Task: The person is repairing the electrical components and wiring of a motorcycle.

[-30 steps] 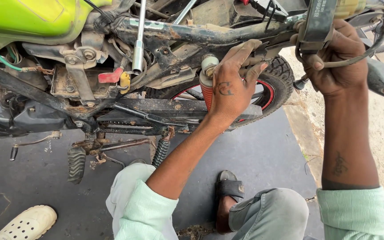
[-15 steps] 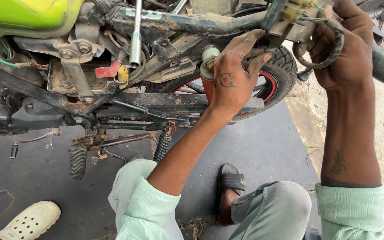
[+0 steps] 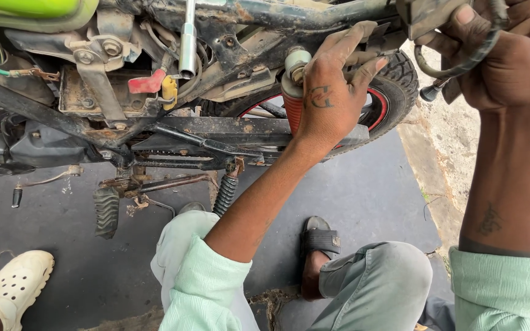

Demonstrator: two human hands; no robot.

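A stripped motorcycle frame (image 3: 259, 132) lies across the top of the head view, dirty and rusty. My left hand (image 3: 335, 92) rests against the top of the red rear shock absorber (image 3: 292, 101), fingers spread over the frame next to the rear tyre (image 3: 400, 83). My right hand (image 3: 507, 55) is closed around a grey metal part with a black cable loop (image 3: 461, 61) at the upper right. A chrome socket wrench (image 3: 188, 40) stands upright in the frame, left of my left hand.
A green fuel tank (image 3: 26, 9) is at the top left. A ribbed footpeg (image 3: 107, 211) and a spring (image 3: 225, 193) hang below the frame. A white clog (image 3: 13, 285) on another person's foot sits at bottom left. My sandalled foot (image 3: 319, 245) rests on dark pavement.
The view has shifted so the motorcycle sits higher in frame. My right hand has lifted the grey part with the cable upward. My left hand stays on the shock absorber top.
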